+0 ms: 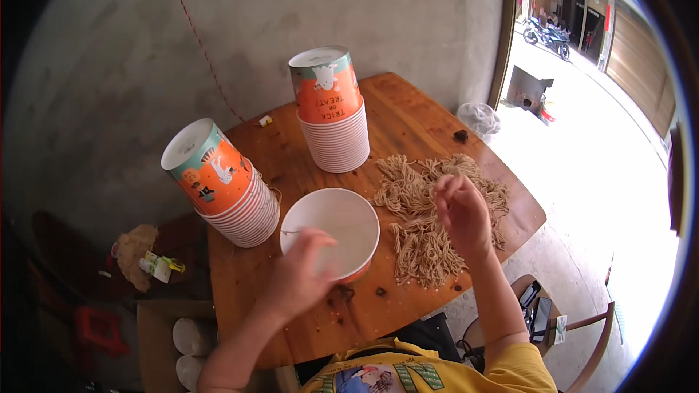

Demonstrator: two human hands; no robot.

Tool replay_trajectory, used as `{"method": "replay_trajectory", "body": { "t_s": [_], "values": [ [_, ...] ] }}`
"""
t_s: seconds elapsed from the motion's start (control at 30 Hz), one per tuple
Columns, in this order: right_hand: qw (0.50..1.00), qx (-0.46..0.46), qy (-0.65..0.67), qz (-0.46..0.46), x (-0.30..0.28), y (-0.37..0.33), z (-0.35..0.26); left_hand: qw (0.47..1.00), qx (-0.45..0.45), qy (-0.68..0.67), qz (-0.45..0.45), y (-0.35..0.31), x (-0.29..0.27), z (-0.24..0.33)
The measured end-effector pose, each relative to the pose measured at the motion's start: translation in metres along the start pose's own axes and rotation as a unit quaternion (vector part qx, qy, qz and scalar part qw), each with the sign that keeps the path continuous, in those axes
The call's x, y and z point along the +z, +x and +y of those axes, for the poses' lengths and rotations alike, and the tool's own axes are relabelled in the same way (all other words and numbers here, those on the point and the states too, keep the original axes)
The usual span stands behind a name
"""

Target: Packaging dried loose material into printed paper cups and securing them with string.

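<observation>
A white-lined paper bucket (331,207) stands mouth up near the middle of the wooden table. My left hand (302,269), smeared by motion, hangs over its near left rim. A short thin piece of cord (291,232) shows at the bucket's left inner wall. To the right lies a loose heap of beige cords (422,247). Above that heap is my right hand (464,211), its fingers curled together; whatever they may hold is too small to make out.
Two stacks of upturned orange and teal buckets stand behind: one stack (237,196) at left, another stack (335,131) at the back. The wooden table (386,306) meets a grey wall. A box (156,335) with white containers sits lower left, a chair (593,349) lower right.
</observation>
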State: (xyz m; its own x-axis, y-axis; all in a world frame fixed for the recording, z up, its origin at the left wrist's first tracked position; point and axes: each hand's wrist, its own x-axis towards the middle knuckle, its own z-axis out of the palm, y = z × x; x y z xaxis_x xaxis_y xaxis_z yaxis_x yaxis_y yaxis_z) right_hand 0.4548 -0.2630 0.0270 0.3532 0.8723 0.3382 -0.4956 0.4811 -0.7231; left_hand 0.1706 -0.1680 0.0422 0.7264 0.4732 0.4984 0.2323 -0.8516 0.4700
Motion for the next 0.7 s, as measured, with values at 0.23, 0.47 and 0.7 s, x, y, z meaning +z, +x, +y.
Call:
{"method": "replay_trajectory", "body": {
  "t_s": [0.23, 0.47, 0.7],
  "values": [
    [0.996, 0.050, -0.069, 0.037, 0.037, -0.005, 0.018, 0.980, -0.182, -0.019, -0.079, 0.010, 0.018, 0.020],
    [0.932, -0.076, -0.344, -0.080, 0.054, -0.019, 0.045, 0.945, -0.239, -0.213, -0.073, 0.001, -0.012, -0.005],
    [0.857, -0.167, -0.473, -0.120, 0.077, -0.031, 0.069, 0.919, -0.293, -0.256, -0.068, -0.005, -0.025, -0.004]
  ]
}}
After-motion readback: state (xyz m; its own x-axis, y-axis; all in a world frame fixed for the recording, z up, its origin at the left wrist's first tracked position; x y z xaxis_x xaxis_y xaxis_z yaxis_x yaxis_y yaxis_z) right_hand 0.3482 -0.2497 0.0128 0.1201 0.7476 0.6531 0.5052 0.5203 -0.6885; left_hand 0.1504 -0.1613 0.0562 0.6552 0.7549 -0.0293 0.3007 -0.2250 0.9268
